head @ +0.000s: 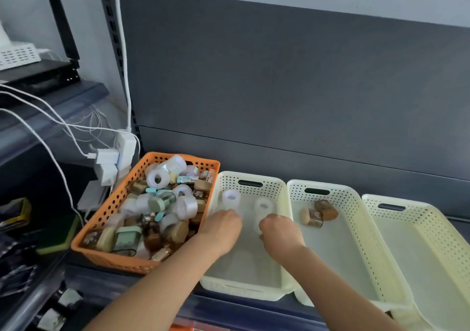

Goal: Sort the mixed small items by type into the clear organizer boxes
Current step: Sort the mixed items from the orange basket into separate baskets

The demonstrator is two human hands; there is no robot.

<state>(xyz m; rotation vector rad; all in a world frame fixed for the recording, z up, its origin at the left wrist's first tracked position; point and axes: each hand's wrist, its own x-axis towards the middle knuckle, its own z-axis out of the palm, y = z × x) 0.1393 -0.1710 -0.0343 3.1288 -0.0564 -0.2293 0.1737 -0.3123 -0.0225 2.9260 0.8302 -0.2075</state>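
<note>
Reaching into the first cream basket (284, 191), the left hand (223, 226) and right hand (279, 231) apparently each set down a white tape roll (231, 198), separating tapes from the orange basket (119, 201); fingers hidden, grip unclear.

Both bare forearms reach forward side by side. The left hand (223, 225) is curled palm-down, knuckles up. The right hand (278, 231) is likewise curled, its fingers tucked beneath.

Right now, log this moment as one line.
left hand: on tape roll | right hand: on second roll | first cream basket | orange basket: mixed
</note>
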